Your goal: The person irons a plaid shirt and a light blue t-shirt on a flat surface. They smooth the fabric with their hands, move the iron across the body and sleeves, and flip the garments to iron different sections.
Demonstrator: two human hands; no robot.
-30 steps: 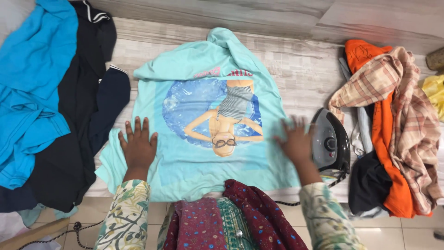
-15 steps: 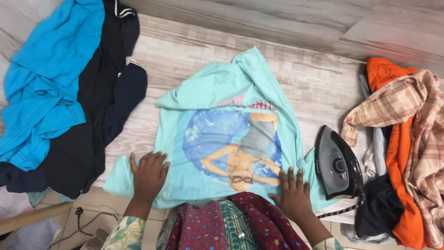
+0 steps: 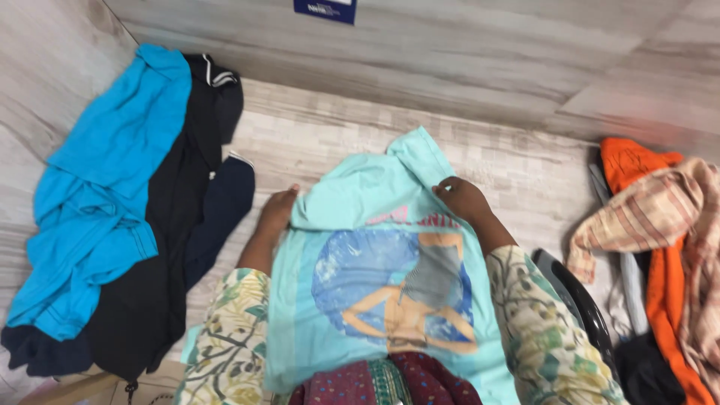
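T-shirt [image 3: 375, 292], pale turquoise with a large round printed picture, lies across the middle and lower centre of the frame on a pale wood-look surface [image 3: 330, 135], its upper portion now bunched and lifted where a second ago it lay spread flat.

At far left a bright blue garment [image 3: 105, 195] drapes over a black garment [image 3: 161, 247], with a dark navy piece [image 3: 225, 210] tucked against its right edge; this heap sits just beside the shirt.

Left hand [image 3: 279, 210], left of centre, has come up from the shirt's near hem to its far side edge, fingers curled onto the cloth; whether it pinches the fabric or only presses it cannot be told.

Right hand [image 3: 463, 199], right of centre, has likewise travelled from the lower hem to the shirt's upper part and closes on a fold of turquoise cloth near the collar. Both floral sleeves [image 3: 536, 315] now lie over the shirt's sides, and a maroon patterned garment [image 3: 390, 379] shows at the bottom edge.

By the look of it, flat-palmed smoothing has given way to gathering the shirt's top.

At lower right a dark iron [image 3: 577, 307] rests just beside the right sleeve. At far right an orange garment [image 3: 664, 270] and a plaid shirt [image 3: 660, 210] lie heaped together.
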